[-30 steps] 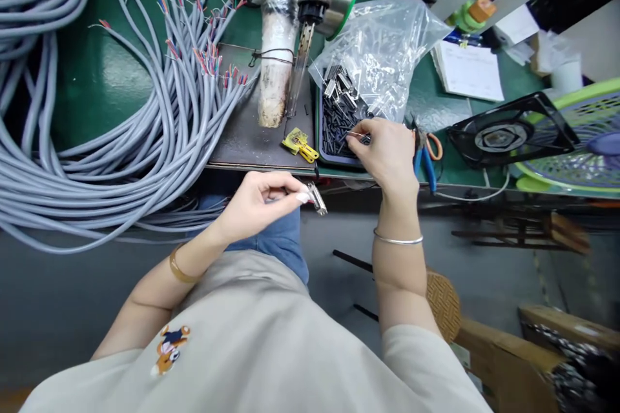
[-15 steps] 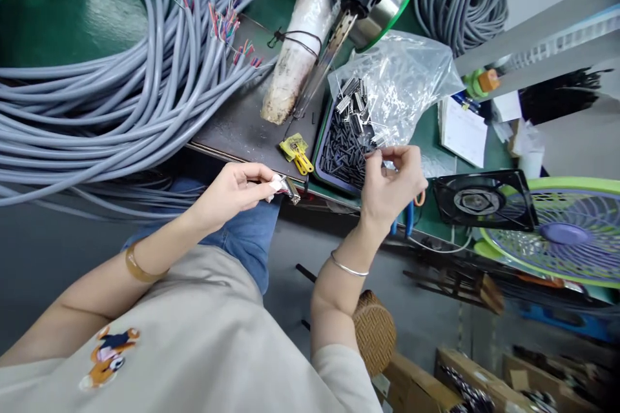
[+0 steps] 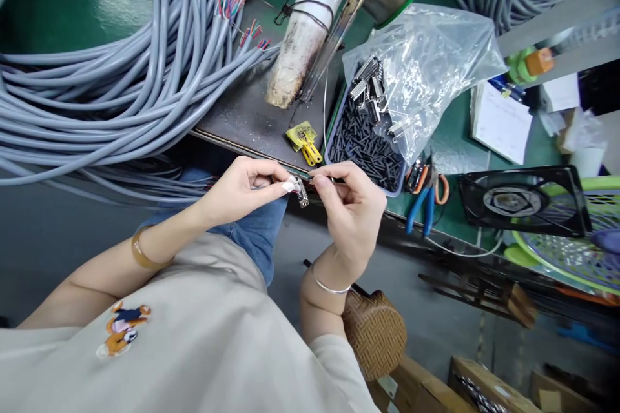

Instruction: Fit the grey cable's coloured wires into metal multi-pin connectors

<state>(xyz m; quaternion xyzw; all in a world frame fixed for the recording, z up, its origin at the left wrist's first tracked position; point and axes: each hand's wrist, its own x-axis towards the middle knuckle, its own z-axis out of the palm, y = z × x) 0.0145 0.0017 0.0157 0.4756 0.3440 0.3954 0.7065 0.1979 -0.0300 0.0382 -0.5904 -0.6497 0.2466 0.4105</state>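
My left hand (image 3: 245,192) pinches a small metal multi-pin connector (image 3: 302,193) between thumb and fingers at the bench edge. Close beside it on the right, my right hand (image 3: 356,210) has thumb and index finger pressed together; what sits between them is too small to make out. Just beyond the right hand is a purple-rimmed tray (image 3: 401,179) holding short black tubes (image 3: 358,139) and several metal connectors (image 3: 371,87). A yellow clip-like tool (image 3: 310,150) lies on the dark board, left of the tray.
Grey cables (image 3: 145,119) with stripped coloured ends heap on the left. A soldering iron (image 3: 339,32) slopes down beside a wrapped white cylinder (image 3: 303,39). A clear bag (image 3: 436,64) overlaps the tray. Blue-handled pliers (image 3: 422,206) and a black fan (image 3: 523,200) sit at the right.
My right hand has moved left from over the tray to beside the connector. My left hand still holds the connector. The view has shifted, uncovering the pliers.
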